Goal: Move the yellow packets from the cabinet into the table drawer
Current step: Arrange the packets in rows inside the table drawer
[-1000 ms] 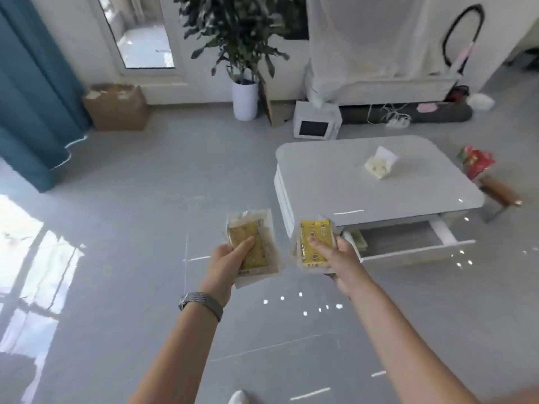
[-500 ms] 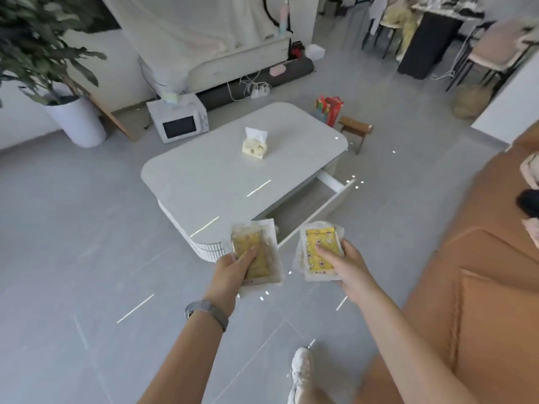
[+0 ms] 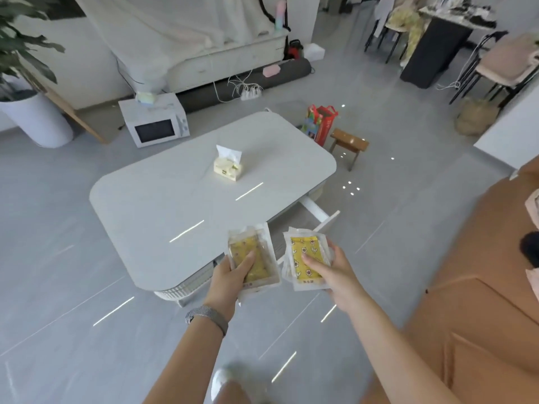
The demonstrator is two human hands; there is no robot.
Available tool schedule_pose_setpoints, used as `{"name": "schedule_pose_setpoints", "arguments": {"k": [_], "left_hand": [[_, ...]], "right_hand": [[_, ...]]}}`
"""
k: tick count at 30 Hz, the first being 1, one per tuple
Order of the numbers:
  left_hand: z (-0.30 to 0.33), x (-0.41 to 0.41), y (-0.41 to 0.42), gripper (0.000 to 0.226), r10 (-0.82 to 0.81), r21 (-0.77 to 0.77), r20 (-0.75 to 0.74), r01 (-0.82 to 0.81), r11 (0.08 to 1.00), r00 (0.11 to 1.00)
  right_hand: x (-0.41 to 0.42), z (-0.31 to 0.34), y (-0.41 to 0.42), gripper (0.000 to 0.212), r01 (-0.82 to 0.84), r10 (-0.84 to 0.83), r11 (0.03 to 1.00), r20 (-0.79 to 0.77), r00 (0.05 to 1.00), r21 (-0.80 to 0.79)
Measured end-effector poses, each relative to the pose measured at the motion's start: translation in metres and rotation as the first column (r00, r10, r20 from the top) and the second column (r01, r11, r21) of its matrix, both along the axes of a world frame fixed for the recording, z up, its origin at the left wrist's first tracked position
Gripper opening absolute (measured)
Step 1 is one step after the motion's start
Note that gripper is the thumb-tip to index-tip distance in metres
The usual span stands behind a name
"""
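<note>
Your left hand (image 3: 229, 282) is clamped on one stack of packets (image 3: 253, 259) and your right hand (image 3: 335, 269) on another (image 3: 304, 259), both held over the worktop's (image 3: 175, 205) near right corner, so carrying looks nearly done, with the open drawer (image 3: 326, 218) just beyond awaiting them.

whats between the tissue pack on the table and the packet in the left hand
Only bare white tabletop, crossed by two thin streaks of reflected light, lies between the tissue pack and the packet in the left hand, in the head view.
</note>
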State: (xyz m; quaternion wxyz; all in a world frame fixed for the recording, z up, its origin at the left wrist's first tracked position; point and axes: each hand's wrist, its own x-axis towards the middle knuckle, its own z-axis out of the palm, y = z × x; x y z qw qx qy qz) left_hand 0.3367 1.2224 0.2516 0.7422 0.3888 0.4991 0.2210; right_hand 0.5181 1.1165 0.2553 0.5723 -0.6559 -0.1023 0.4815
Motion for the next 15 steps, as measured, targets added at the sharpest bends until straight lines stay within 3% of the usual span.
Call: {"name": "schedule_pose_setpoints", "arguments": {"k": [3,5,8,9,12,15], "left_hand": [[-0.015,0.024,0.034,0.033,0.026,0.053,-0.035,-0.024,0.998,0.999],[-0.024,0.041,0.058,0.056,0.041,0.062,-0.029,-0.039,0.997,0.999],[-0.026,0.068,0.090,0.079,0.020,0.011,-0.014,-0.020,1.000,1.000],[-0.023,0.076,0.098,0.073,0.000,0.015,-0.022,0.000,1.000,1.000],[-0.007,0.105,0.124,0.022,-0.066,0.098,-0.024,0.068,0.993,0.998],[0.007,0.128,0.149,0.014,-0.073,0.108,0.019,0.070,0.992,0.997]], "right_hand": [[0.025,-0.006,0.046,0.054,-0.049,0.049,0.999,-0.010,0.999,-0.004],[0.039,-0.008,0.075,0.042,-0.099,0.098,0.995,-0.022,0.995,-0.010],[0.054,-0.008,0.114,0.047,-0.162,0.162,0.987,-0.047,0.986,-0.008],[0.058,-0.008,0.126,0.043,-0.180,0.179,0.984,-0.047,0.983,-0.004],[0.068,-0.007,0.161,0.033,-0.211,0.211,0.977,-0.013,0.977,-0.010],[0.084,-0.003,0.192,0.048,-0.215,0.215,0.977,-0.013,0.977,-0.014]]}}
